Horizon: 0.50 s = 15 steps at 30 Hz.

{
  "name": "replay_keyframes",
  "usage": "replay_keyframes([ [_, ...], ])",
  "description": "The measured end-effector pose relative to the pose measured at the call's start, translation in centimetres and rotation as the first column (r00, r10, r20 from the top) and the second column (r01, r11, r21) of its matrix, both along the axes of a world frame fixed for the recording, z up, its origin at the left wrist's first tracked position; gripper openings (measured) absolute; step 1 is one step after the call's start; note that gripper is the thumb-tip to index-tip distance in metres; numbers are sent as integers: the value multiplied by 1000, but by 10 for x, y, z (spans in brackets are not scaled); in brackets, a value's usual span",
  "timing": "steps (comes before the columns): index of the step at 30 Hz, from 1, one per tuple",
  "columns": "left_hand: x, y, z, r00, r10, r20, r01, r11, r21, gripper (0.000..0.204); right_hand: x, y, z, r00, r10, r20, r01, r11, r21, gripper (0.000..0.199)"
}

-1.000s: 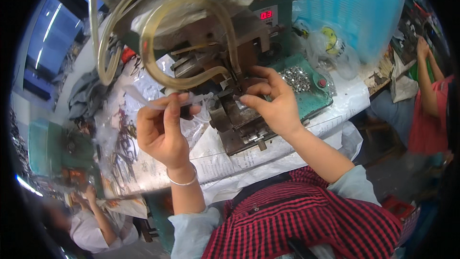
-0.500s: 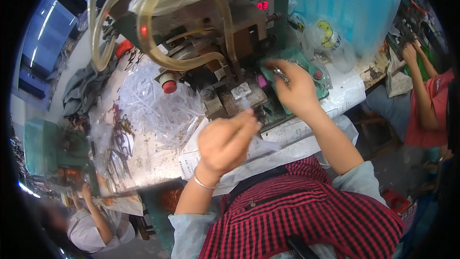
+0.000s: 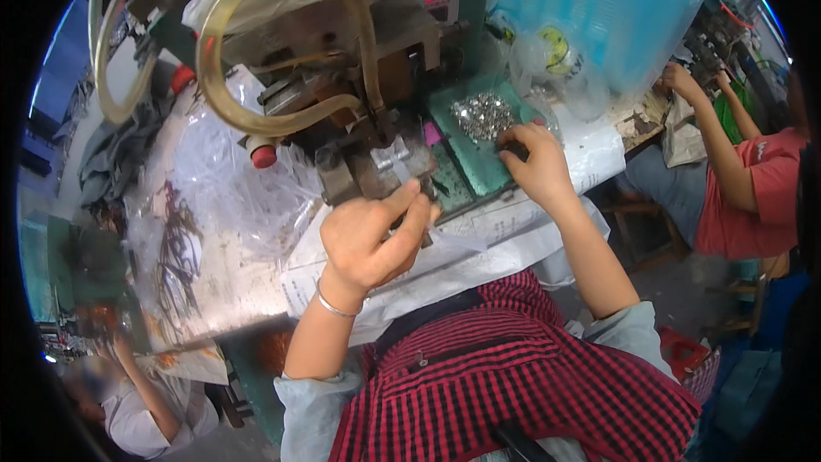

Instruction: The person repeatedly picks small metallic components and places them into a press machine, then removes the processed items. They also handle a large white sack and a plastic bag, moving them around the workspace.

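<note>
left hand (image 3: 372, 235) pinched on a thin clear piece just before the press jig (image 3: 389, 162), right hand (image 3: 534, 162) curled, fingertips down beside the small metal parts (image 3: 483, 113) on the green tray (image 3: 462, 180): best fed squarely, fingers clear.

Hands (image 3: 369, 235) at metal press (image 3: 376, 162)

We see our own body from above. We wear a shirt (image 3: 522, 376) with a small check pattern in red and black. Its sleeves (image 3: 312, 402) are pale grey-blue and are pushed up near the elbows, so both forearms are bare. On the wrist of our left hand (image 3: 372, 235) there is a thin silver bangle (image 3: 333, 304). Our right hand (image 3: 539, 167) wears nothing.
</note>
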<state>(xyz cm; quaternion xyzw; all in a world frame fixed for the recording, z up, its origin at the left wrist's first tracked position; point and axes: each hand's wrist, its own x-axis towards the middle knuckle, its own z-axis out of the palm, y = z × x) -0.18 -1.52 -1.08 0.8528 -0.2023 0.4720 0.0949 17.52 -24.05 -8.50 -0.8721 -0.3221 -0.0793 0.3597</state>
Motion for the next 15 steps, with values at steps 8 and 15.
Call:
replay_keyframes([
  [8, -61, -39, -16, 984, 85, -154, -136, 921, -364, 41, -11, 23, -18, 938, -54, 343, 77, 996, -52, 10],
  [15, -106, 36, 46, 840, 542, -27, -524, 796, -303, 22, 4, 14, -23, 947, 36, -320, 138, 853, 503, 15],
])
